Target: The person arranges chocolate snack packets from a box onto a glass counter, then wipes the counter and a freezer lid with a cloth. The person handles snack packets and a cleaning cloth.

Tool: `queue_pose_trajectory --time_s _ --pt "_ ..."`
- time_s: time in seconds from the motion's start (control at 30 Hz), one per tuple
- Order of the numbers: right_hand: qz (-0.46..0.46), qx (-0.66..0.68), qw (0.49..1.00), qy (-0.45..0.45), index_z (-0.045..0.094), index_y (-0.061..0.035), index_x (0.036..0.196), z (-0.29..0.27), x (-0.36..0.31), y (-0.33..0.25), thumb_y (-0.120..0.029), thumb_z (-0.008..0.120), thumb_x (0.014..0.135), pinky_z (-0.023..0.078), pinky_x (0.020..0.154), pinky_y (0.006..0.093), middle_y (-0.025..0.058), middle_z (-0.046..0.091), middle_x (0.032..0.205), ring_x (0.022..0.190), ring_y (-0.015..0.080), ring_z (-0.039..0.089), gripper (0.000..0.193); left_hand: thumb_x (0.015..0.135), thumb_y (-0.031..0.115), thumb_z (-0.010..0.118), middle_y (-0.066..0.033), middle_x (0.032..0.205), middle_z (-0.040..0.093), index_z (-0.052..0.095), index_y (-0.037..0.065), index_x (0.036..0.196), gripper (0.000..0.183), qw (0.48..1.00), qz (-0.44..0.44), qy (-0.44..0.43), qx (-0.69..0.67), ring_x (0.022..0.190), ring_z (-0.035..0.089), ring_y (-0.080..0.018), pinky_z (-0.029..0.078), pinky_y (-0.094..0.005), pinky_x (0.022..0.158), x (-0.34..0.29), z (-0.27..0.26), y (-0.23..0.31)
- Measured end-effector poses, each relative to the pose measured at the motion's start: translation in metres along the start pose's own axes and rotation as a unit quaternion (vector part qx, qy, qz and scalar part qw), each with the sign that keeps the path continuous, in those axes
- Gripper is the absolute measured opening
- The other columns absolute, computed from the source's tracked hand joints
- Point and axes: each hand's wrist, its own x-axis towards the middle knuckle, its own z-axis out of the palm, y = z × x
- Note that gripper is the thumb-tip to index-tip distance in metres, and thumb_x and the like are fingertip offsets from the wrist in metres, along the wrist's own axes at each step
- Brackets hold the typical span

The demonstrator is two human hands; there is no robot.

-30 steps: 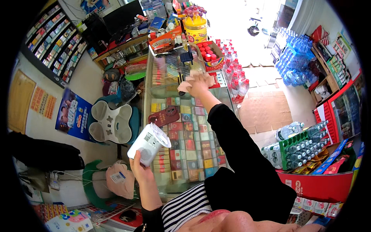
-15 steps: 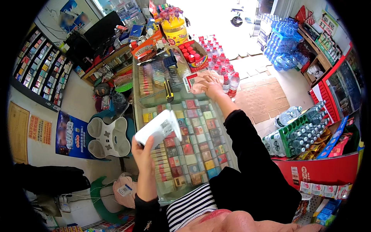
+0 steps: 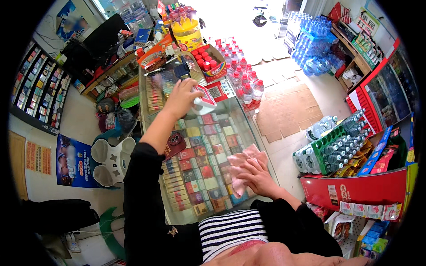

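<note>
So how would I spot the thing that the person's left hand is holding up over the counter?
Find the long glass display counter running up the middle, its shelves full of small coloured packs. Over its far half the left hand holds a small white box with a red panel on top. Unlike the packs lying under the glass, it is above the counter, in the hand's grip.

Person wore a black long-sleeved top, open at the front, over a black-and-white horizontally striped shirt. Sleeves were pushed up: left hand and right hand bare, no gloves.
</note>
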Motion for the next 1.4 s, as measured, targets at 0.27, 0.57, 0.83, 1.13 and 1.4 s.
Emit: queue_pose_trajectory --time_s 0.27,0.57,0.83,1.13,1.4 --pt "0.033 0.004 0.998 0.046 0.070 -0.0236 0.122 0.005 -0.011 -0.008 -0.025 0.073 0.086 0.021 0.122 0.0538 0.0059 0.054 0.148 0.146 0.0343 0.039 0.037 0.062 -0.008 0.081 -0.0084 0.136 0.056 0.071 0.020 0.107 0.054 0.997 0.040 -0.049 -0.053 0.142 0.044 -0.0318 0.050 -0.0404 0.107 0.017 0.018 -0.040" --pt "0.098 -0.083 0.990 0.050 0.055 -0.0325 0.144 0.021 0.079 0.030 -0.063 0.071 0.083 0.007 0.120 0.0630 0.0084 0.035 0.162 0.151 0.0400 0.025 0.070 0.063 -0.015 0.076 -0.0139 0.137 0.050 0.065 0.015 0.115 0.061 0.997 -0.020 -0.002 -0.073 0.144 0.041 -0.0384 0.043 -0.0439 0.113 -0.020 0.048 -0.052" --pt "0.175 -0.124 0.976 0.028 0.050 -0.0345 0.150 0.026 0.165 0.041 -0.066 0.061 0.088 0.000 0.121 0.0636 0.0090 0.026 0.166 0.156 0.0373 0.012 0.069 0.068 -0.010 0.072 -0.0160 0.162 0.025 0.034 0.032 0.154 0.103 0.980 -0.161 -0.027 0.112 0.155 0.019 -0.0378 0.019 -0.0638 0.121 -0.031 0.009 -0.001" --pt "-0.028 -0.024 0.992 -0.123 0.051 -0.0341 0.151 0.034 -0.033 -0.062 -0.055 0.074 0.082 0.001 0.123 0.0627 0.0095 0.033 0.164 0.155 0.0391 0.018 0.075 0.070 -0.004 0.067 -0.0155 0.158 0.032 0.045 0.022 0.148 0.085 0.961 -0.230 0.154 -0.011 0.150 0.027 -0.0386 0.018 -0.0608 0.121 -0.192 -0.045 0.124" --pt "0.087 -0.155 0.982 0.065 0.066 -0.0308 0.136 0.026 -0.058 -0.037 -0.053 0.078 0.079 0.024 0.112 0.0557 0.0067 0.047 0.154 0.141 0.0355 0.037 0.062 0.076 -0.003 0.068 -0.0232 0.153 0.033 0.033 0.003 0.153 0.085 0.762 -0.600 0.240 -0.019 0.143 0.033 -0.0411 0.026 -0.0493 0.120 -0.443 -0.021 0.304"
